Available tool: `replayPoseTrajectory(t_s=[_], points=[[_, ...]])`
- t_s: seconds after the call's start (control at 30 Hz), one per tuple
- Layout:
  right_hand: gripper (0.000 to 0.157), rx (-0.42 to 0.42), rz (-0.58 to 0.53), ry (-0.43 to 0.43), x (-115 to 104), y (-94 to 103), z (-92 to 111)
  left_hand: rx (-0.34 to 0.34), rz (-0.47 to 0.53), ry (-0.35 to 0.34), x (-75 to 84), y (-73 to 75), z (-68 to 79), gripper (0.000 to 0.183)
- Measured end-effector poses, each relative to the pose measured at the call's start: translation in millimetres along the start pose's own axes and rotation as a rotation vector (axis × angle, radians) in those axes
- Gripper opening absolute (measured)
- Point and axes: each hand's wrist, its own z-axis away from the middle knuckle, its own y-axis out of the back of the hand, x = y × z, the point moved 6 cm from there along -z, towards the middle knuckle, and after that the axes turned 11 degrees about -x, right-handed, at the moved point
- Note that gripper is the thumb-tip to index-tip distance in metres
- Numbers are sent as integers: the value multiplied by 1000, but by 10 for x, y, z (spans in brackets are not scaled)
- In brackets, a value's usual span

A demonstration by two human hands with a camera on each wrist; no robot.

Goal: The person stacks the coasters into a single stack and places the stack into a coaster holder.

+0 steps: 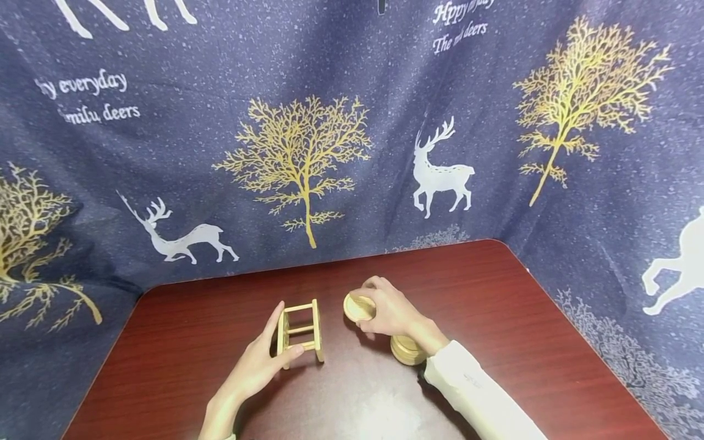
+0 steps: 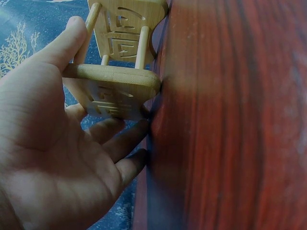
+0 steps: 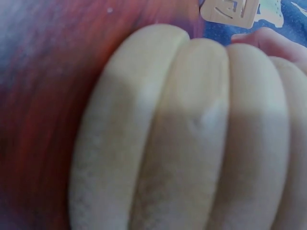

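My left hand grips a small wooden coaster holder at its near left side, thumb on one side and fingers on the other. In the left wrist view, the holder shows two carved end panels joined by round dowels. To its right, my right hand pinches a round wooden coaster by the edge, tilted above the table. Below my right wrist sits a stack of round coasters, partly hidden by the arm. Its rounded edges fill much of the right wrist view, close and blurred.
The dark red wooden table has rounded back corners. A blue cloth printed with white deer and golden trees hangs behind it and along the sides. Light glares off the table's front middle.
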Motion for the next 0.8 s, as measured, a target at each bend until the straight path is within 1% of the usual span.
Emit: replayPoseTrajectory(t_s=[0.2, 0.43, 0.6, 0.8], points=[[63, 17, -9, 29, -34, 37, 44, -1, -11, -7, -3, 2, 2, 110], [61, 63, 24, 78, -107, 88, 107, -18, -7, -3, -7, -8, 9, 109], [60, 82, 33, 110, -159, 118, 156, -24, 3, -5, -9, -19, 9, 109], [60, 94, 50, 128, -187, 123, 204, -23, -1, 0, -12, -16, 5, 109]])
